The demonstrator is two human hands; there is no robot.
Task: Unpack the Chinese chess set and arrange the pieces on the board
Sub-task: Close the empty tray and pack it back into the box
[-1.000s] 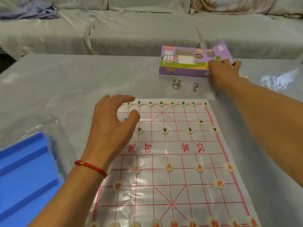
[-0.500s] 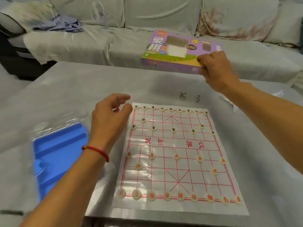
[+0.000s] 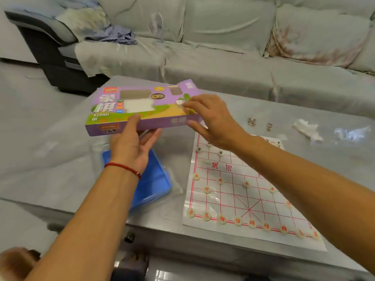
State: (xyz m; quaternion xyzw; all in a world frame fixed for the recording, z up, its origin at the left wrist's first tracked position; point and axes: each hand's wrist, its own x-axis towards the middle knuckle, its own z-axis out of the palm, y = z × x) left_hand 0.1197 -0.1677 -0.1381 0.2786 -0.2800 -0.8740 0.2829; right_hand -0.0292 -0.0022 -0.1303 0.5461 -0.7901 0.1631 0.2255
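Both hands, the left hand [image 3: 132, 147] under it and the right hand [image 3: 211, 116] pinching its end, are holding the flat purple cardboard box [image 3: 140, 107] above the grey worktop [image 3: 284, 110], so it is better keeping it level, away from the arranged pieces [image 3: 251, 223].

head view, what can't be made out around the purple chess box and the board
- Far black pieces on the red-lined paper board: hidden by the right hand and forearm.
- Blue plastic tray: partly covered by the left hand.
- Purple cardboard chess box: contents unseen, small print blurred.

Grey sofa [image 3: 223, 57] w/ blue cloth [image 3: 113, 35], two metal rings [image 3: 251, 121] on table [image 3: 60, 138], crumpled tissue [image 3: 306, 128]
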